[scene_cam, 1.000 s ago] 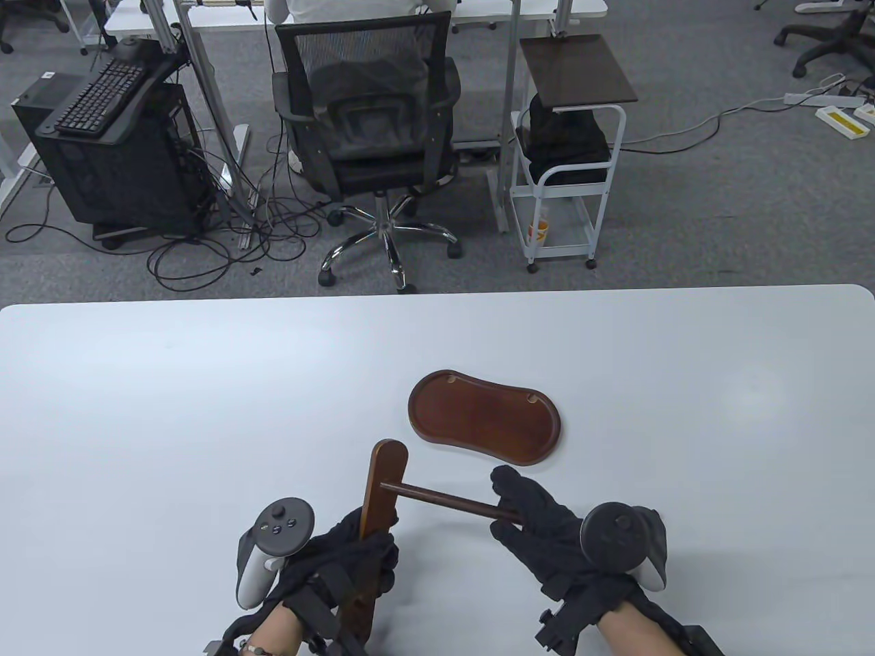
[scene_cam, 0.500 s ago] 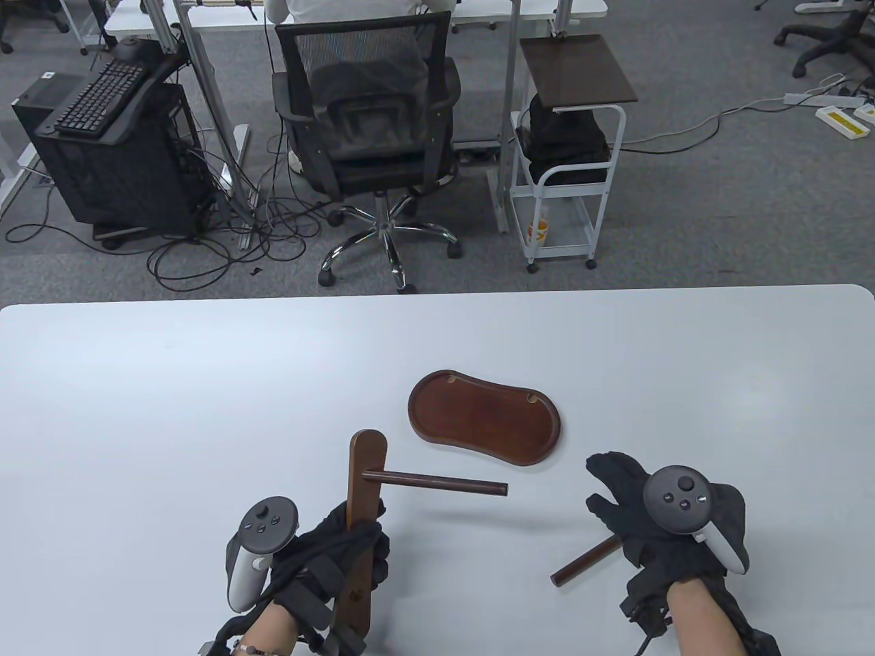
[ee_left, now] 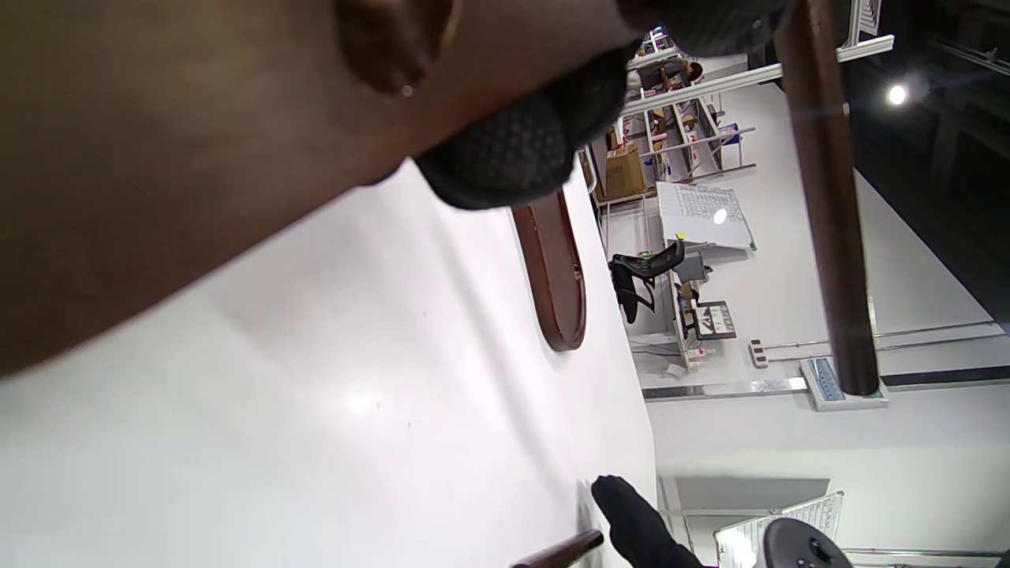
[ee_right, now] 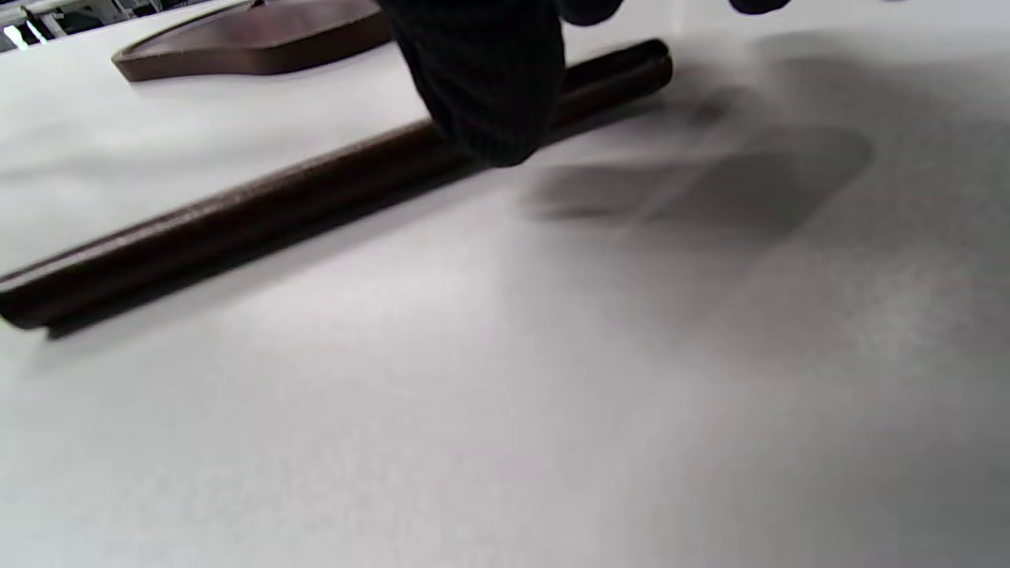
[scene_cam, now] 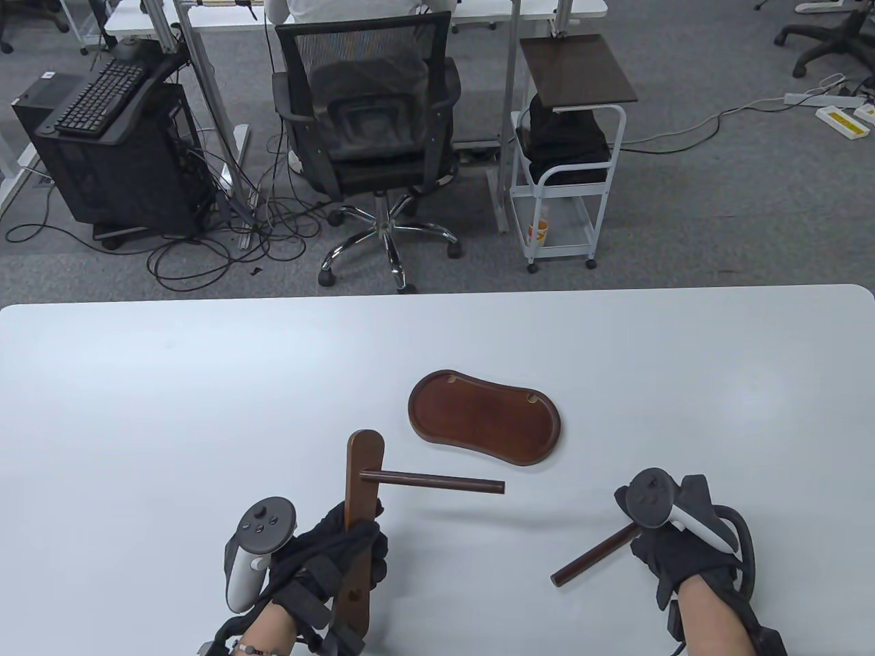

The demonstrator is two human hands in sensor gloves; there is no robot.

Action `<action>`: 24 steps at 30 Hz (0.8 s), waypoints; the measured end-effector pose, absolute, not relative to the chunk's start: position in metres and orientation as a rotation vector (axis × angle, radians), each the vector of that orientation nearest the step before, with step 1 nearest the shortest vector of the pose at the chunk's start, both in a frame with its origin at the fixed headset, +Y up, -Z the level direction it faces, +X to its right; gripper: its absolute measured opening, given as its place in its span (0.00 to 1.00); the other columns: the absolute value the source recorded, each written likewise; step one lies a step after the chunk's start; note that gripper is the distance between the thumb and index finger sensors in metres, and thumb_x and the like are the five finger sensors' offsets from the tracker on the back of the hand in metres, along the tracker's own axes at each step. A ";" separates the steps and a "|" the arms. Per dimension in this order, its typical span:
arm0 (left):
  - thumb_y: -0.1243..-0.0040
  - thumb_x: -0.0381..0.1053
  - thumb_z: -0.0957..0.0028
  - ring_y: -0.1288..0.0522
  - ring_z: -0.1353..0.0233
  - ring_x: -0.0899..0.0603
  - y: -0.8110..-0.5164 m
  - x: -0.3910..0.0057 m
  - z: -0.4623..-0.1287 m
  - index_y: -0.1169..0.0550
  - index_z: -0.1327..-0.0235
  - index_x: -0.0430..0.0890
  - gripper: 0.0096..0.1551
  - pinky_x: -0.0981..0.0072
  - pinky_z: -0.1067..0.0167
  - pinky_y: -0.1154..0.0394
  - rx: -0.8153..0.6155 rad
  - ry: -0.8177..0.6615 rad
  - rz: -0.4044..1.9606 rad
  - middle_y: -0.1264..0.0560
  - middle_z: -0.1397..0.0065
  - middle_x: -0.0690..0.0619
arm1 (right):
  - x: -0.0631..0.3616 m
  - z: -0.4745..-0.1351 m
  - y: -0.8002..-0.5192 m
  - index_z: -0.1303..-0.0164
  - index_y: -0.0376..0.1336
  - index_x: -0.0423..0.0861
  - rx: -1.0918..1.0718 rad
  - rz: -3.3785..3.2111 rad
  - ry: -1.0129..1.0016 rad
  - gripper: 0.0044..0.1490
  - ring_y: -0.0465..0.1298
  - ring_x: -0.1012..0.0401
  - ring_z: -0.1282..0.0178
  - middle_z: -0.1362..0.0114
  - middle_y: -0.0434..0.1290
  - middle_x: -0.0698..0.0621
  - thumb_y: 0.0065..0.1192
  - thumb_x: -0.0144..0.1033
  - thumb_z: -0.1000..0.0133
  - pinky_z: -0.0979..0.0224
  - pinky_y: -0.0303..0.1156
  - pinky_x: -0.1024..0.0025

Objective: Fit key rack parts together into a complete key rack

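Left grip [scene_cam: 342, 547]: gloved fingers wrapped around the lower half of 1 flat wooden upright [scene_cam: 361, 506], holding it above the desk [scene_cam: 137, 410]. 1 dark rod [scene_cam: 437, 482] is seated in a hole near the upright's top end and juts out sideways toward the oval base; its free end hangs in the air. In the left wrist view the upright [ee_left: 158, 158] fills the upper left, with a fingertip [ee_left: 505, 158] pressed against it.

Right grip [scene_cam: 673, 540]: on the near end of a 2nd loose rod [scene_cam: 591, 557], which lies flat on the desk, nearer the person than the oval base and to its right. The right wrist view shows 1 gloved finger [ee_right: 481, 79] touching this rod [ee_right: 316, 197] from above; whether the grip has closed around it cannot be told.

Oval base [scene_cam: 485, 417]: 1 dark wooden tray, flat on the desk, untouched, with 2 small notches along its far rim.
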State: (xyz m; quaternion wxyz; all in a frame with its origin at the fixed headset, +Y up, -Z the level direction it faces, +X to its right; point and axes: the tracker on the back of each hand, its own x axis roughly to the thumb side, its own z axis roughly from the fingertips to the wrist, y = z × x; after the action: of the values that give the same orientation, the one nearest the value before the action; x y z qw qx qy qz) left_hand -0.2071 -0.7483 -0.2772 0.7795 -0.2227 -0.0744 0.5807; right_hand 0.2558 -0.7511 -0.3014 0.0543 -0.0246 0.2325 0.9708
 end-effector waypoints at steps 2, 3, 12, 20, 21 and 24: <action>0.49 0.57 0.36 0.15 0.44 0.46 -0.748 -0.207 -0.277 0.39 0.22 0.49 0.32 0.49 0.46 0.18 -0.482 -0.160 1.258 0.21 0.37 0.53 | 0.254 -0.302 -0.755 0.17 0.49 0.54 -0.073 2.971 0.703 0.45 0.47 0.30 0.16 0.09 0.46 0.51 0.68 0.30 0.42 0.24 0.49 0.24; 0.49 0.57 0.36 0.15 0.44 0.46 -0.748 -0.207 -0.277 0.39 0.22 0.49 0.32 0.49 0.46 0.18 -0.482 -0.159 1.260 0.21 0.37 0.53 | 0.253 -0.303 -0.758 0.17 0.49 0.53 -0.075 2.979 0.725 0.45 0.48 0.30 0.16 0.09 0.46 0.51 0.68 0.30 0.42 0.24 0.50 0.24; 0.49 0.57 0.36 0.15 0.44 0.46 -0.748 -0.208 -0.277 0.40 0.22 0.49 0.32 0.49 0.46 0.18 -0.483 -0.155 1.278 0.22 0.37 0.53 | 0.249 -0.302 -0.758 0.22 0.59 0.52 -0.086 3.057 0.545 0.38 0.59 0.34 0.19 0.12 0.57 0.49 0.70 0.32 0.44 0.26 0.58 0.28; 0.49 0.57 0.36 0.15 0.44 0.46 -0.747 -0.209 -0.277 0.40 0.22 0.49 0.32 0.49 0.46 0.18 -0.483 -0.152 1.280 0.22 0.37 0.53 | 0.236 -0.302 -0.758 0.34 0.68 0.48 0.000 3.145 0.359 0.27 0.71 0.42 0.30 0.24 0.70 0.44 0.71 0.32 0.45 0.32 0.69 0.39; 0.49 0.57 0.36 0.15 0.44 0.46 -0.747 -0.209 -0.277 0.39 0.22 0.49 0.32 0.49 0.46 0.18 -0.483 -0.152 1.279 0.21 0.37 0.53 | 0.235 -0.302 -0.758 0.35 0.68 0.48 0.002 3.159 0.358 0.27 0.71 0.42 0.31 0.24 0.70 0.44 0.70 0.31 0.45 0.32 0.69 0.39; 0.49 0.57 0.36 0.15 0.44 0.46 -0.747 -0.209 -0.277 0.40 0.22 0.49 0.32 0.49 0.46 0.18 -0.483 -0.149 1.278 0.22 0.37 0.53 | 0.233 -0.301 -0.761 0.35 0.67 0.48 0.020 3.172 0.357 0.26 0.71 0.42 0.31 0.25 0.70 0.43 0.69 0.32 0.44 0.32 0.69 0.40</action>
State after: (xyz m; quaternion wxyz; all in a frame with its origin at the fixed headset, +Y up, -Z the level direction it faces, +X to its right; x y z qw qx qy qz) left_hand -0.2094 -0.7474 -0.2770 0.7729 -0.2232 -0.0688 0.5900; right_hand 0.2329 -0.7605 -0.3013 -0.0252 0.0061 0.1117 0.9934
